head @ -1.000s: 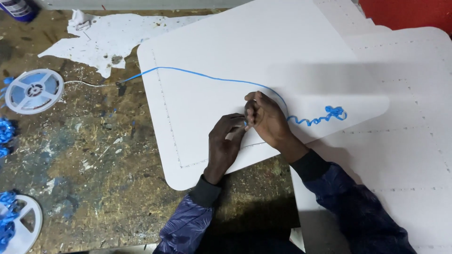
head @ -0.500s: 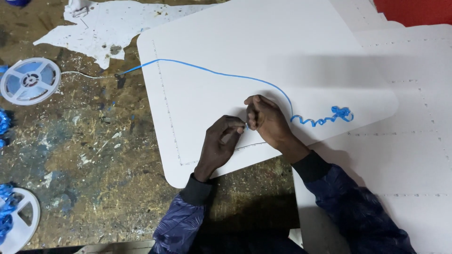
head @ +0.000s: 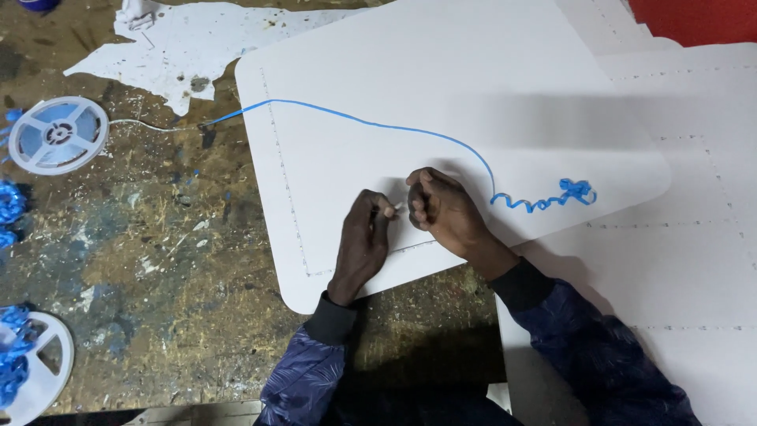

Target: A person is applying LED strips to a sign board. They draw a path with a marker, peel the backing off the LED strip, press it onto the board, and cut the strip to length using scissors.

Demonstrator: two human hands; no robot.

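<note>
A white rounded board (head: 441, 87) lies on a paint-stained workbench (head: 142, 260). My left hand (head: 364, 241) and my right hand (head: 443, 207) meet over the board's near part, both pinching the end of a thin strip (head: 397, 209) between their fingertips. A blue strip (head: 371, 124) runs from a white reel (head: 57, 134) at the left across the board, curving down behind my right hand. Its curled blue end (head: 552, 197) lies just right of that hand. A dotted line (head: 285, 181) runs along the board's left edge.
More white dotted sheets (head: 678, 260) lie under the board at the right. Torn white paper (head: 165, 47) lies at the back left. A second reel with blue curls (head: 27, 371) sits at the front left, blue scraps (head: 9, 207) at the left edge, something red (head: 694, 17) at the back right.
Both hands stay pinched together at the same spot on the board. The camera view has shifted slightly; the strip and reels have not visibly moved.
</note>
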